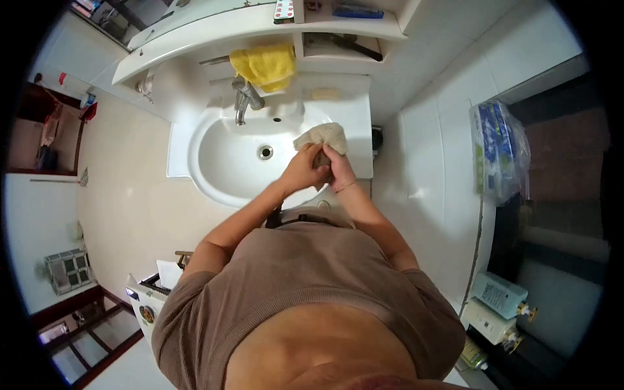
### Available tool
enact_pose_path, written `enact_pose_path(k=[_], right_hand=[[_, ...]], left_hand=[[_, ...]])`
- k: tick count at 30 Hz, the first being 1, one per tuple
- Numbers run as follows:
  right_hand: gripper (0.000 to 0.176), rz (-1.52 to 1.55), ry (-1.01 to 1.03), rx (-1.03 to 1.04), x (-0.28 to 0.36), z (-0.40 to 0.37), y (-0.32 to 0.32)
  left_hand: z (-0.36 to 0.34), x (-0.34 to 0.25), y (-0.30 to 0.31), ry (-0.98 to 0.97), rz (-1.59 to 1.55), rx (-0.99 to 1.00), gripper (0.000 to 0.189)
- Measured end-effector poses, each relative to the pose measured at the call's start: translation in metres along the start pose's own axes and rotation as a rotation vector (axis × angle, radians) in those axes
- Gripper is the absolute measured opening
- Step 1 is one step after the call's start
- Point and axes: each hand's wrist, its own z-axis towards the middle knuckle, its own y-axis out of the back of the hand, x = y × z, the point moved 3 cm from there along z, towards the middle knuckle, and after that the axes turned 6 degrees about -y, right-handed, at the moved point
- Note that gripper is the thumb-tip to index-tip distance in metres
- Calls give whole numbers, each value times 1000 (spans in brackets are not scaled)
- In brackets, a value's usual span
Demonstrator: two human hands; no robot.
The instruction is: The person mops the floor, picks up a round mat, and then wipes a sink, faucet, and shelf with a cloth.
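Observation:
A beige cloth is bunched between my two hands over the right rim of the white sink. My left hand has its fingers closed on the cloth's lower left part. My right hand grips the cloth from the right, its fingers against those of my left hand. The upper part of the cloth spreads out beyond my fingertips. Left of the hands are the round drain and the metal faucet.
A yellow towel hangs behind the faucet. Above it runs a white shelf with a blue item. Plastic-wrapped packs stand at the right, with bottles below them.

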Motion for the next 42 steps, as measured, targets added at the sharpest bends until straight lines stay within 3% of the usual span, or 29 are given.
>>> enact_pose_path(k=[2, 4, 6, 9, 13, 15, 22, 24, 28, 30, 33, 35, 37, 38, 40, 42], right_hand=[[30, 112, 55, -125, 15, -5, 12], [29, 204, 129, -88, 11, 17, 52], [29, 69, 144, -314, 25, 1, 58], [33, 169, 234, -180, 32, -18, 67], [33, 209, 322, -112, 30, -41, 81], [33, 202, 330, -120, 30, -52, 82], [33, 218, 316, -191, 39, -69, 89], [33, 203, 311, -214, 40, -69, 94], [33, 186, 282, -171, 44, -68, 90], [36, 191, 278, -143, 44, -65, 88], [36, 37, 324, -222, 49, -51, 90], [42, -240, 418, -387, 66, -42, 82], [44, -387, 505, -322, 86, -25, 72], [47, -530, 594, -249, 99, -17, 63], [50, -723, 626, -290, 121, 0, 45], [54, -928, 660, -334, 146, 4, 13]], left_hand=[[22, -3, 0, 38, -254, 120, 47], [54, -19, 18, 108, -31, 240, 42], [93, -26, 37, -227, 333, -39, 37], [169, -29, 62, -387, 681, -210, 41], [231, -31, 71, -284, 960, -116, 52], [244, -28, 73, 124, 877, 274, 63], [257, -13, 73, -50, 959, 301, 64], [266, 7, 68, -185, 1084, 216, 54], [256, 7, 71, -47, 935, 383, 42], [256, 26, 71, -434, 928, 197, 34], [232, -9, 76, -379, 832, 183, 29], [231, 2, 70, -373, 860, 152, 29], [227, 12, 70, -362, 891, 126, 29], [223, 9, 72, -385, 812, 14, 29], [214, 5, 78, -405, 725, -102, 29], [202, -14, 85, -815, 587, -286, 28]])
